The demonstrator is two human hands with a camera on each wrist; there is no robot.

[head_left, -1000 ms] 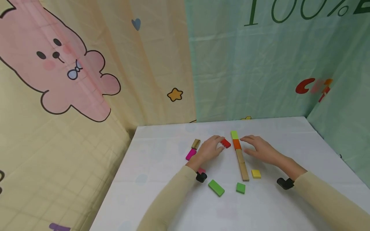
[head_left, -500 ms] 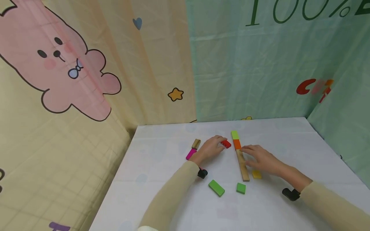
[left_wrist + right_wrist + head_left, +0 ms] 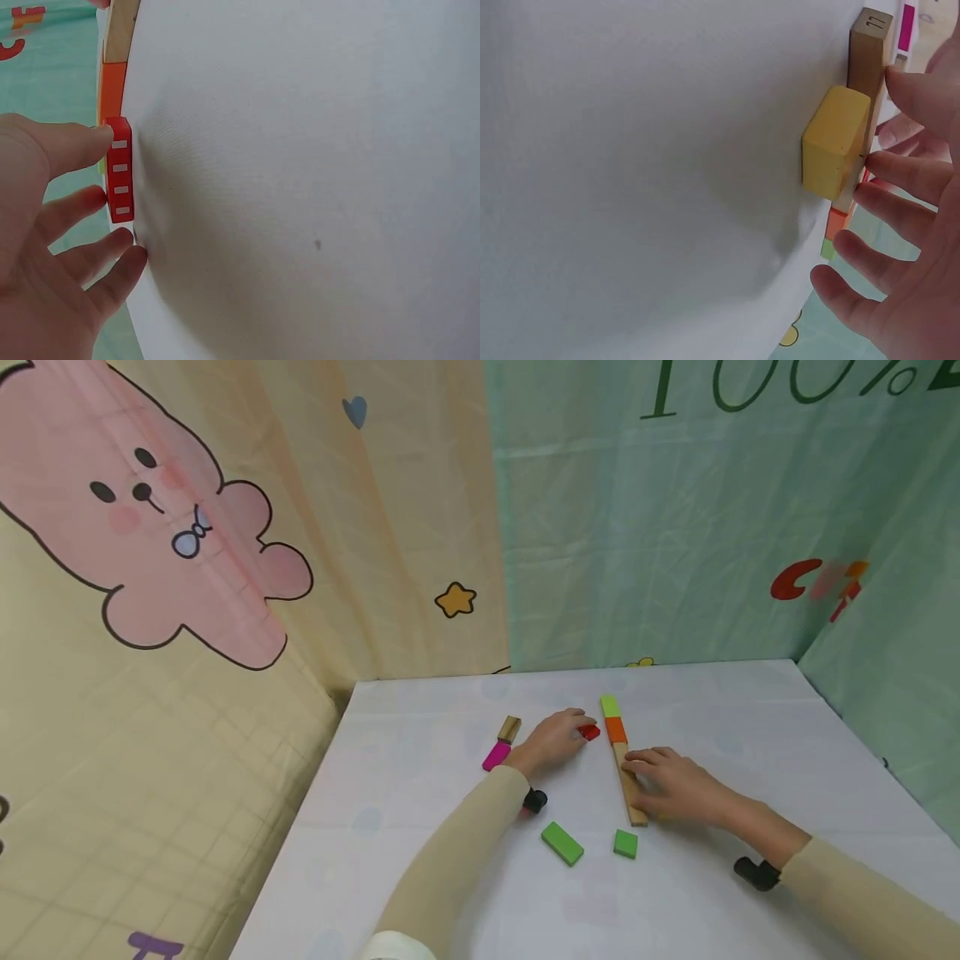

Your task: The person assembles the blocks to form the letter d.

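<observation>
My left hand (image 3: 557,739) pinches a red block (image 3: 120,171) with white marks along its side; thumb and index finger are on it in the left wrist view. Beside it runs a row of blocks: a lime one (image 3: 610,706) at the far end, then an orange one (image 3: 615,729), then light wooden blocks (image 3: 627,777) nearest me. My right hand (image 3: 678,785) lies over the wooden blocks, thumb and fingertips touching their upper side with fingers spread. A yellow block (image 3: 831,142) stands beside the row under that hand, mostly hidden in the head view.
On the white table (image 3: 420,860), a long green block (image 3: 562,843) and a small green block (image 3: 626,844) lie nearer me. Left of the left hand are a brown wooden block (image 3: 509,728) and a magenta block (image 3: 497,756). A curtain (image 3: 645,543) hangs behind.
The right hand has come nearer and down onto the wooden blocks, covering the yellow block. The left hand has shifted slightly right and turned the red block a little, fingers now further over it.
</observation>
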